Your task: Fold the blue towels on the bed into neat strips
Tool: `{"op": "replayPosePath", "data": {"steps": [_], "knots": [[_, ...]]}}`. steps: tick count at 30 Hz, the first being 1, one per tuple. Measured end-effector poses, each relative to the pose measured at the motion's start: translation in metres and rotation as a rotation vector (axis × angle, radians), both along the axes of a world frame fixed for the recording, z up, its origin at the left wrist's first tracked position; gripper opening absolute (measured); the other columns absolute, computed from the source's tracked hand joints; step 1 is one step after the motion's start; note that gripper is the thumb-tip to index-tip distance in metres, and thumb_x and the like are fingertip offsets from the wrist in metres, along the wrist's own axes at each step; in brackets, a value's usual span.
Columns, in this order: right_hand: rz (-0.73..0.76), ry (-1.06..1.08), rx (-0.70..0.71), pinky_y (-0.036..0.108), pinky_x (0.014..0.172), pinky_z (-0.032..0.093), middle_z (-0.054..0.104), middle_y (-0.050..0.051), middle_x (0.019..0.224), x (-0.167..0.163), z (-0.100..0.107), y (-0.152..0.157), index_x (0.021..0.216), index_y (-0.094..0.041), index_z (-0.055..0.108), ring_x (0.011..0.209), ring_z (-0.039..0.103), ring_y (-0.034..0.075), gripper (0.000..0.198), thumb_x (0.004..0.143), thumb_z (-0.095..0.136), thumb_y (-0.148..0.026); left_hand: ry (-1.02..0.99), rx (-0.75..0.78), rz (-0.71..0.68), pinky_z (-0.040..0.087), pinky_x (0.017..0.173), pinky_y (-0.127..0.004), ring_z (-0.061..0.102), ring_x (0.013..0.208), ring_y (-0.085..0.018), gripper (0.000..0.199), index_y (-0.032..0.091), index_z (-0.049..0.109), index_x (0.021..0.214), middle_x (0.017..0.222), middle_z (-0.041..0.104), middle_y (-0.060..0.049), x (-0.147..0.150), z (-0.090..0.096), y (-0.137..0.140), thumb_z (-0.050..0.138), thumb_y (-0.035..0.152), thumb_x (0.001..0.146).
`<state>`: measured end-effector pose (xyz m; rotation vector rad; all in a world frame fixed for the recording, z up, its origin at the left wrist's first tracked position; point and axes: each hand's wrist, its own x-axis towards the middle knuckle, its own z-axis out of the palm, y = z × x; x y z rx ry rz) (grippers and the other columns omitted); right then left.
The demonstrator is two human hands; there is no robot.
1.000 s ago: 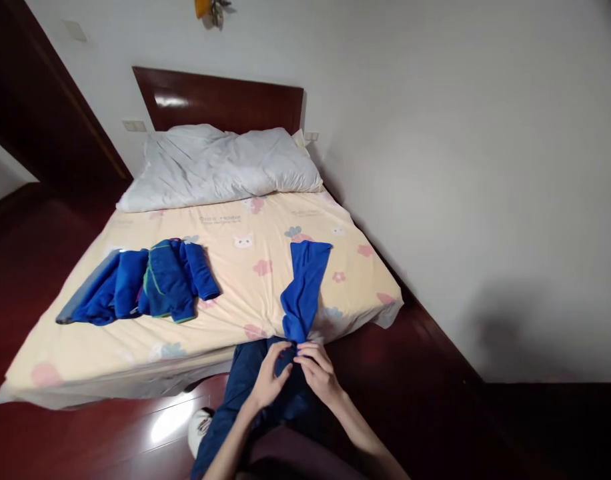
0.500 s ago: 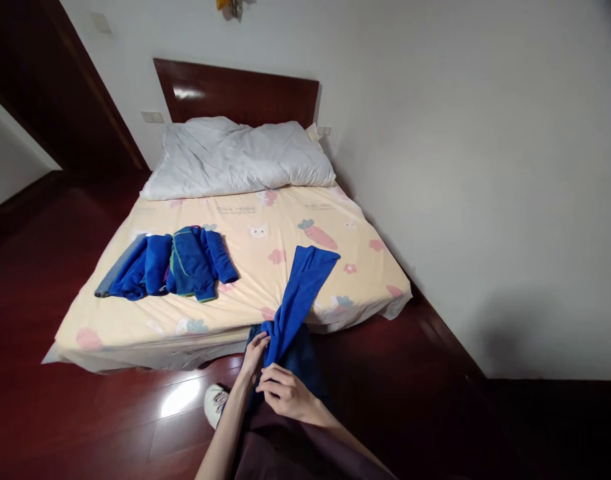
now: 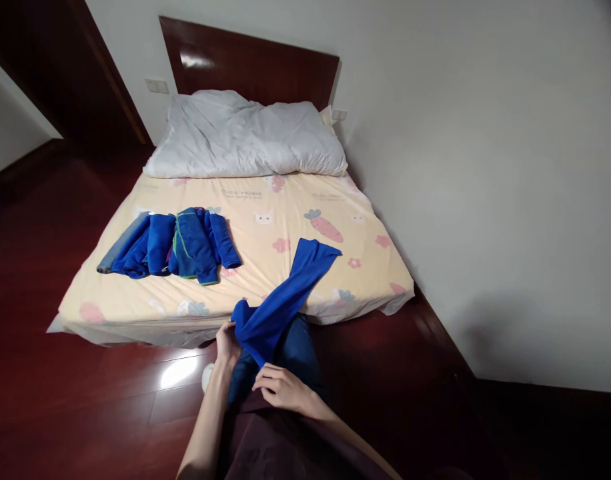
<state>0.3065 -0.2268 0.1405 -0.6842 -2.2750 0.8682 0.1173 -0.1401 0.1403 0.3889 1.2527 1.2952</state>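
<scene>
A long, narrow blue garment [image 3: 288,283] stretches from the bed to my hands, its far end lying flat on the sheet and its near end hanging over the bed's front edge. Whether it is trousers or another piece of clothing, I cannot tell. My left hand [image 3: 228,343] grips its left near edge, the thumb and fingers closed on the cloth where it bunches up. At the lower near corner, my right hand [image 3: 280,387] pinches the fabric with curled fingers. Between both hands the cloth is spread.
Several rolled or folded blue clothes [image 3: 160,243], one with green trim, lie side by side on the left of the bed. A patterned sheet [image 3: 265,260] covers the mattress. White bedding [image 3: 245,143] lies against the dark headboard [image 3: 255,67]. A wall [image 3: 460,167] stands on the right.
My left hand has moved left and away from my right, drawing the garment's near end wider. The right hand stays nearly in place. The view has tipped down slightly.
</scene>
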Motion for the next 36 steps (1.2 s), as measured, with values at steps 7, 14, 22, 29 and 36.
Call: {"op": "replayPosePath", "data": {"steps": [7,14,22,29,36], "knots": [[-0.045,0.171,-0.156,0.028,0.082,0.058,0.073,0.006,0.094,0.007,0.043,0.018,0.101,-0.018,0.069,0.087,0.068,0.017,0.016,0.086,0.062,-0.015,0.088,0.084,-0.015,0.047,0.058,-0.025,0.059,0.062,-0.015,0.041,0.014,0.07,0.081,0.071,0.067,-0.001,-0.007,0.046,-0.025,0.084,0.048,0.064],[-0.109,0.131,-0.074,0.043,0.114,0.043,0.058,0.012,0.141,0.005,0.113,0.088,0.14,-0.02,0.054,0.133,0.052,0.022,0.052,0.089,0.055,-0.008,0.482,0.222,-0.356,0.033,0.046,-0.024,0.04,0.046,-0.011,0.041,0.017,0.06,0.052,0.048,0.049,0.002,-0.032,0.109,-0.059,0.081,0.046,0.07],[0.218,-0.041,0.094,0.034,0.092,0.054,0.073,0.006,0.1,-0.022,0.102,0.1,0.108,-0.019,0.071,0.097,0.068,0.019,0.024,0.088,0.061,-0.008,0.81,0.482,-0.345,0.05,0.074,-0.032,0.058,0.078,-0.022,0.031,0.02,0.073,0.066,0.078,0.061,-0.008,-0.048,0.143,-0.086,0.067,0.042,0.087],[0.094,-0.007,0.089,0.028,0.088,0.056,0.074,0.003,0.098,-0.003,0.09,0.093,0.102,-0.02,0.071,0.091,0.071,0.017,0.026,0.086,0.058,-0.004,0.901,0.533,-0.219,0.053,0.072,-0.03,0.064,0.08,-0.021,0.021,0.022,0.073,0.088,0.087,0.068,-0.008,-0.079,0.141,-0.118,0.058,0.036,0.094],[-0.008,-0.242,-0.021,0.027,0.08,0.055,0.073,0.002,0.098,0.083,0.085,0.11,0.102,-0.024,0.074,0.084,0.069,0.017,0.046,0.075,0.049,0.003,1.022,0.526,0.226,0.056,0.078,-0.033,0.066,0.089,-0.023,0.018,0.021,0.069,0.084,0.088,0.069,-0.007,-0.136,0.132,-0.147,0.069,0.039,0.086]]}}
